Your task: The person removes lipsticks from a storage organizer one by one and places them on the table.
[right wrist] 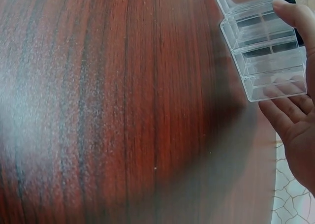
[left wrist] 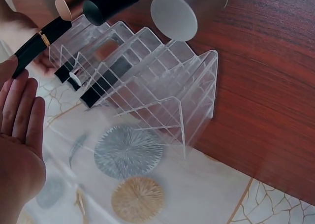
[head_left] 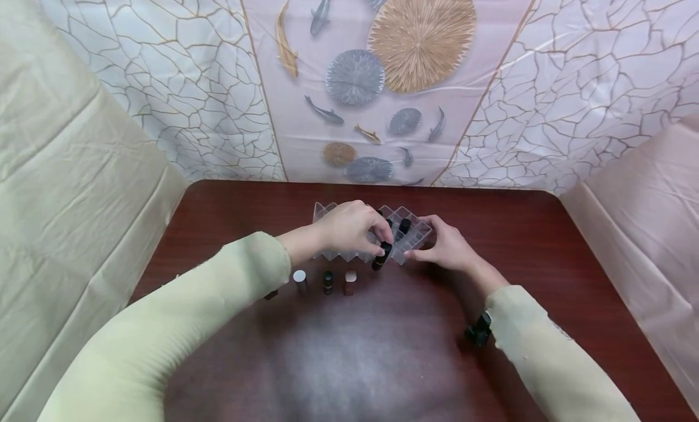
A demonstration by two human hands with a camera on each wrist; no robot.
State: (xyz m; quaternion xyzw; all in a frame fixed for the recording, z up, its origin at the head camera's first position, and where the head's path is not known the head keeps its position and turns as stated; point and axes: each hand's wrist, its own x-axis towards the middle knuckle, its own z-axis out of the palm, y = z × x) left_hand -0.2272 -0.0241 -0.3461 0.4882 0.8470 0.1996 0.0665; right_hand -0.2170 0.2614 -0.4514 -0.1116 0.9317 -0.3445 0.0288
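My left hand pinches a black lipstick tube with a gold band, tilted in front of the organizer. In the left wrist view the tube slants up from the thumb and fingers. A clear plastic lipstick organizer with zigzag compartments stands behind it. My right hand grips the organizer's right end, thumb on the near side. The right wrist view shows that thumb against the clear end. Several black tubes sit in the organizer, one black-capped tube near its right end.
In front of the organizer stand a white-topped tube, a black tube and a reddish tube with a pale top. A dark item is partly hidden by the left sleeve. Patterned cloth hangs behind the wooden table.
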